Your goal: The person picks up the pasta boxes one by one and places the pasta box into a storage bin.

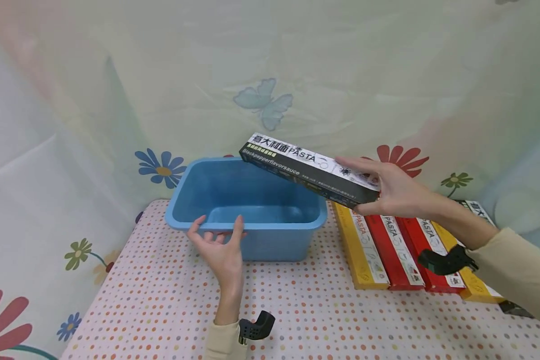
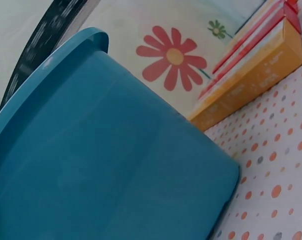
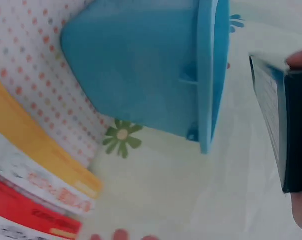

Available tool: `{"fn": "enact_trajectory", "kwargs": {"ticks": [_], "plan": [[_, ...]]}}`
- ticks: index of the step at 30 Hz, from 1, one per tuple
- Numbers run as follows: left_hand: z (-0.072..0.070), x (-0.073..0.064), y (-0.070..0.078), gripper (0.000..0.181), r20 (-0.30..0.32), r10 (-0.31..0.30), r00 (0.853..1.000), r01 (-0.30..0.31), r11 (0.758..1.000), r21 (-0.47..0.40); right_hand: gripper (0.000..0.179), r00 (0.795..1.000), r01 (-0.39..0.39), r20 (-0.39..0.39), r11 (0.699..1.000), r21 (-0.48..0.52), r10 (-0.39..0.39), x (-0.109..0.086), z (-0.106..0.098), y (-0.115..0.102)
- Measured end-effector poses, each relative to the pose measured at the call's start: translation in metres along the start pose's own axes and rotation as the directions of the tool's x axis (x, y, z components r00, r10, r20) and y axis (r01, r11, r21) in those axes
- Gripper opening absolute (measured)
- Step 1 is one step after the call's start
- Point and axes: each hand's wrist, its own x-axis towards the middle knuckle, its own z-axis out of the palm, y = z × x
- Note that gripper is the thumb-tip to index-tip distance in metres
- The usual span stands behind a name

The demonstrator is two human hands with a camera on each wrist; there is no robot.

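Note:
A black and white pasta box, lettered "Blackpepperflavorsauce", is held in the air by my right hand. Thumb and fingers grip its right end, while its left end tilts up over the blue plastic bin. In the right wrist view the dark end of the pasta box shows beside the bin's rim. My left hand holds the bin's near rim, fingers over the edge and thumb raised beside it. The bin's visible floor is bare. In the left wrist view the bin wall fills much of the picture.
Right of the bin, several pasta boxes lie side by side: a yellow box, a red box, another red one, another yellow one, and a black box at the far right. A dotted cloth covers the table; a flowered curtain hangs behind.

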Motion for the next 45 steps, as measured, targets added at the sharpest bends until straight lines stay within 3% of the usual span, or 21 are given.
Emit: {"fn": "enact_trajectory", "kwargs": {"ticks": [3,8,16,24,28,33,37,45], "plan": [[0.002,0.000,0.000,0.076,0.006,-0.001,1.000,0.001,1.000,-0.003,0.091,0.992,0.053,0.116,0.998,-0.025,-0.049,0.025,-0.001,-0.007],[0.004,0.001,0.002,0.077,0.018,-0.015,1.000,0.016,1.000,-0.005,0.089,0.965,0.051,0.260,0.996,-0.070,-0.031,0.066,0.008,-0.013],[0.003,0.001,0.007,0.079,0.022,-0.047,0.999,0.047,0.999,0.028,0.084,0.913,0.084,0.406,0.992,-0.099,-0.037,0.122,0.026,-0.010],[-0.002,0.002,0.011,0.081,0.009,-0.046,0.999,0.045,0.997,0.061,0.086,0.853,-0.001,0.522,0.999,-0.046,0.025,0.163,0.037,-0.015],[-0.003,0.001,0.012,0.081,0.002,-0.042,0.999,0.042,0.998,0.056,0.087,0.829,-0.024,0.557,0.999,-0.047,0.047,0.176,0.047,-0.018],[-0.001,0.000,0.012,0.083,0.019,-0.041,0.999,0.041,0.998,0.041,0.086,0.819,-0.049,0.570,0.998,-0.047,0.067,0.184,0.055,-0.018],[-0.001,0.000,0.012,0.081,0.027,-0.029,0.999,0.029,0.999,0.033,0.087,0.813,-0.065,0.578,0.998,-0.026,0.069,0.186,0.062,-0.008],[-0.005,-0.001,0.012,0.077,0.025,-0.027,0.999,0.026,0.999,0.033,0.088,0.778,-0.122,0.619,0.992,-0.024,0.111,0.186,0.079,0.013]]}}
